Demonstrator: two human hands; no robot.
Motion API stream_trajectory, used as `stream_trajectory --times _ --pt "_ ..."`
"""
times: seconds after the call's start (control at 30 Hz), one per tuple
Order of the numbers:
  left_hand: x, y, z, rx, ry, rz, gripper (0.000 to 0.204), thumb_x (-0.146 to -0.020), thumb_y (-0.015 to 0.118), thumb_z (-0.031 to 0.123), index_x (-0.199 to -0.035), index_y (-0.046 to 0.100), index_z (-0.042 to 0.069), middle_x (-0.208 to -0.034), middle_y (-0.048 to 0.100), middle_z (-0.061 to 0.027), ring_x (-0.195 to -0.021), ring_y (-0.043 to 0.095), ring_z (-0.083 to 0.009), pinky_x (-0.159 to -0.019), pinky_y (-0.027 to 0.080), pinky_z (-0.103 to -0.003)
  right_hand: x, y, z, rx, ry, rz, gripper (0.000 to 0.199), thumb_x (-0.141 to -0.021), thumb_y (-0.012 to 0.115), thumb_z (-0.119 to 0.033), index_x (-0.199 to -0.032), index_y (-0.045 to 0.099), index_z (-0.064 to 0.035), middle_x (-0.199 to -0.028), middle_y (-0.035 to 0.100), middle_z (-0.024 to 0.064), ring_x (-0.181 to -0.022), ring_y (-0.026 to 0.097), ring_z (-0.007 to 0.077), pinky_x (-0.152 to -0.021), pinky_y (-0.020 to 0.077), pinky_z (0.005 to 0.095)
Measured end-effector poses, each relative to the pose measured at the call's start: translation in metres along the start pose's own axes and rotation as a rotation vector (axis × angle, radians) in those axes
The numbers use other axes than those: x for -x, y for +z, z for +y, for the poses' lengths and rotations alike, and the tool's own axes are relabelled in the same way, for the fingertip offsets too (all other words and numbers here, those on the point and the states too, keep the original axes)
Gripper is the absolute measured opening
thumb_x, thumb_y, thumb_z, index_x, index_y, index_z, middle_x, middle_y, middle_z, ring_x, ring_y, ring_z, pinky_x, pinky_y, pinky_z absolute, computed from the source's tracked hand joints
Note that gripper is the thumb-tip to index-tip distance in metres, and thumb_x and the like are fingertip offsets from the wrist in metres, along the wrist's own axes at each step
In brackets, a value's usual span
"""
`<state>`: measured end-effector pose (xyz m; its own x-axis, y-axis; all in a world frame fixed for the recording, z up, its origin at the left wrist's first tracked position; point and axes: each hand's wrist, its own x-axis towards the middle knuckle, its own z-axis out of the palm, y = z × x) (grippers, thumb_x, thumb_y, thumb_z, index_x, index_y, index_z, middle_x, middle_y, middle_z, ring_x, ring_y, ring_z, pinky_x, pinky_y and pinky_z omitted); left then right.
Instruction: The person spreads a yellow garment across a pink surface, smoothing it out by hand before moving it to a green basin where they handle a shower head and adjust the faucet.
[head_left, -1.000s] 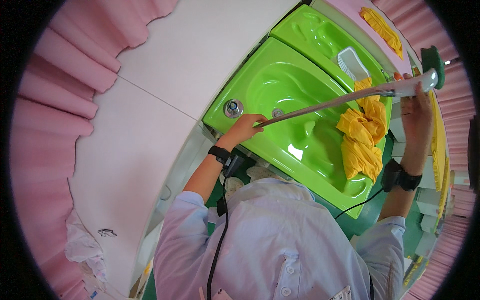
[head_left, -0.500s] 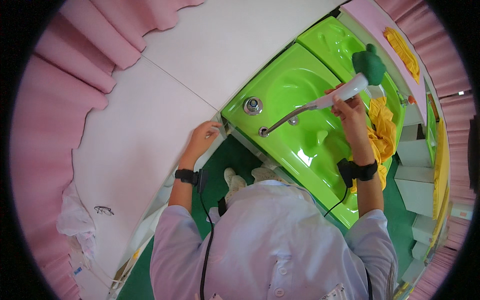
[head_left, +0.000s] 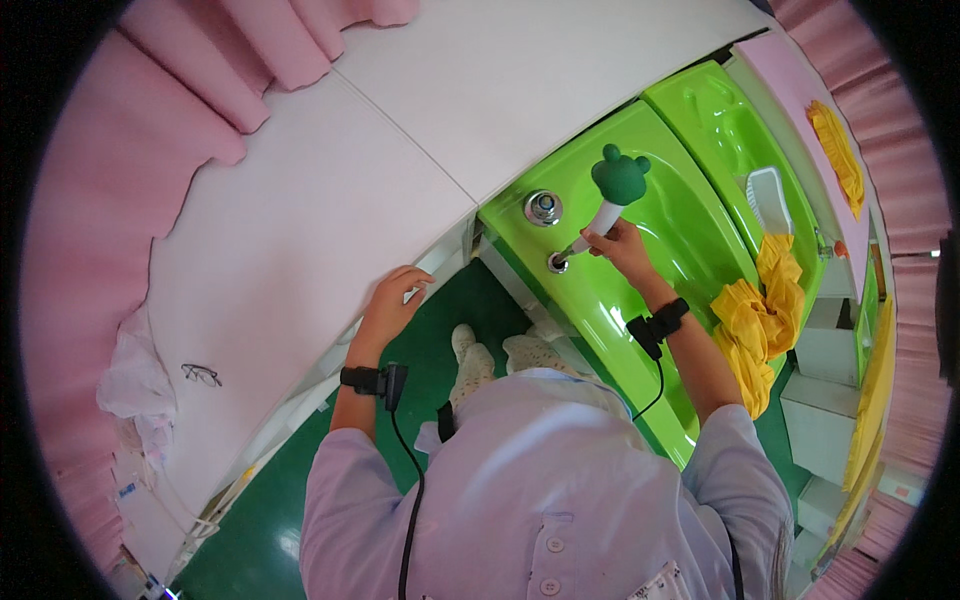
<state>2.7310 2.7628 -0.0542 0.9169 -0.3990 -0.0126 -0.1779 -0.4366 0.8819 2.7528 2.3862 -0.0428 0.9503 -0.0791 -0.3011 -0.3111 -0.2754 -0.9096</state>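
Observation:
In my right hand (head_left: 625, 250), fingers closed round its white handle, is a handheld shower head (head_left: 604, 218). Its end is covered by a dark green piece with round ear-like knobs (head_left: 620, 179). Little of the hose shows; the handle stands just above the chrome hose socket (head_left: 558, 262) on the rim of the bright green tub (head_left: 600, 300). A chrome tap knob (head_left: 543, 207) is close by on the same rim. At the edge of the white counter (head_left: 330, 230), my left hand (head_left: 397, 297) is empty, its fingers loosely bent and open.
Bunched yellow cloth (head_left: 757, 318) hangs over the tub's right side, beside a white plastic tray (head_left: 768, 200). Another yellow cloth (head_left: 838, 155) lies on the pink ledge. Eyeglasses (head_left: 201, 374) and a whitish crumpled cloth (head_left: 138, 375) are on the counter. Pink curtains (head_left: 90, 250) hang around.
My right hand has brought the shower head left and back toward the hose socket, and most of the hose has gone in. My left hand has shifted slightly along the counter edge.

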Motion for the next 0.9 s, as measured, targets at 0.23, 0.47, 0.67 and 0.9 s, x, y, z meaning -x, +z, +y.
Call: stream_trajectory --times 0.23,0.47,0.67,0.9 --pt "0.009 -0.005 0.005 -0.105 0.021 0.02 0.016 -0.078 0.054 -0.003 -0.092 0.06 0.002 -0.09 0.056 -0.0074 -0.083 0.056 -0.0194 -0.073 0.047 -0.028 -0.022 0.014 0.047 0.111 0.016 -0.062 0.033 -0.072 0.07 -0.021 -0.087 0.057 0.0059 -0.073 0.062 0.0105 -0.06 0.058 0.0135 -0.055 0.0471 0.0262" --pt "0.018 -0.006 -0.002 -0.165 -0.016 0.019 0.016 -0.077 0.055 -0.002 -0.092 0.06 0.003 -0.091 0.058 -0.0078 -0.085 0.055 -0.0211 -0.074 0.045 -0.03 -0.023 0.018 0.065 0.096 -0.015 -0.072 0.032 -0.072 0.069 -0.02 -0.088 0.058 0.0062 -0.073 0.062 0.0108 -0.061 0.059 0.0141 -0.055 0.0473 0.0265" --pt "0.019 -0.006 0.005 -0.187 -0.039 0.025 0.016 -0.076 0.056 -0.001 -0.091 0.06 0.002 -0.091 0.058 -0.0086 -0.086 0.056 -0.0226 -0.077 0.045 -0.031 -0.005 0.033 0.073 0.396 -0.086 -0.075 0.027 -0.07 0.069 -0.013 -0.092 0.061 0.0017 -0.075 0.064 0.0098 -0.065 0.06 0.0155 -0.058 0.0469 0.0284" --pt "0.016 -0.005 0.009 -0.229 -0.008 0.001 0.016 -0.076 0.056 0.0 -0.091 0.06 0.004 -0.089 0.059 -0.0089 -0.085 0.056 -0.0242 -0.078 0.045 -0.032 -0.01 0.052 0.077 0.325 -0.102 0.035 0.036 -0.065 0.073 -0.019 -0.093 0.062 -0.0002 -0.075 0.065 0.0129 -0.062 0.063 0.0201 -0.06 0.0489 0.031"
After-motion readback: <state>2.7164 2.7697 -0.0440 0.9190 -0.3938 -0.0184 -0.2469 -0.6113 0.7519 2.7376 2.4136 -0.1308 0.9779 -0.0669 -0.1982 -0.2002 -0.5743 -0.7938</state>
